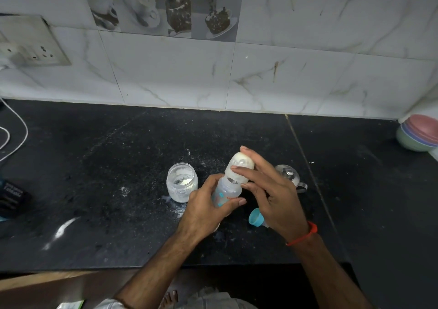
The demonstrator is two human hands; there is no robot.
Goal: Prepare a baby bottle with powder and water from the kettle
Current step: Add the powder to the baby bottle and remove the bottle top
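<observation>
My left hand (208, 208) grips the body of a clear baby bottle (226, 191) with coloured marks, tilted over the black counter (118, 178). My right hand (265, 190) holds the bottle's translucent white cap (239, 166) with its fingertips, just above the bottle's neck. An open jar of white powder (181, 182) stands to the left of the bottle. A small steel kettle (289, 173) with a knobbed lid sits behind my right hand, partly hidden. A blue ring piece (256, 217) lies on the counter under my right wrist.
White powder is spilled on the counter around the jar. Stacked coloured bowls (419, 133) sit at the far right by the tiled wall. A white cable (14, 140) and a dark packet (11, 199) lie at the left edge; a wall socket (30, 46) is above.
</observation>
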